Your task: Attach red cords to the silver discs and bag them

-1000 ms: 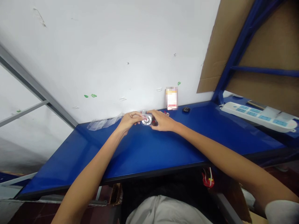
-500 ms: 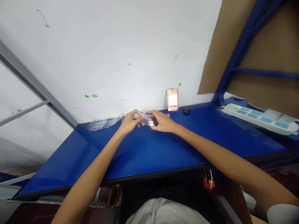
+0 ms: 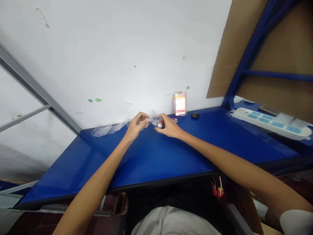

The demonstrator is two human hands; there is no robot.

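Over the far part of the blue table [image 3: 156, 153], both hands meet at one clear plastic bag [image 3: 153, 120]. My left hand [image 3: 137, 125] pinches the bag's left end between thumb and fingers. In my right hand [image 3: 168, 126] is a small shiny, dark red and silver object [image 3: 161, 123], with the fingers curled round it. The bag seems to lie partly over this object; its exact kind I cannot make out. Just behind my right hand lies another small red and clear item [image 3: 174, 119], partly hidden.
Several flat clear bags [image 3: 107, 128] lie along the wall on the left. A blurred card or box [image 3: 180, 103] stands against the wall, with a small black object [image 3: 195, 115] beside it. A white power strip [image 3: 271, 123] is on the right.
My hands have drawn slightly apart, and more of the clear bag shows between them. The shiny object has turned or shifted a little in my right hand.
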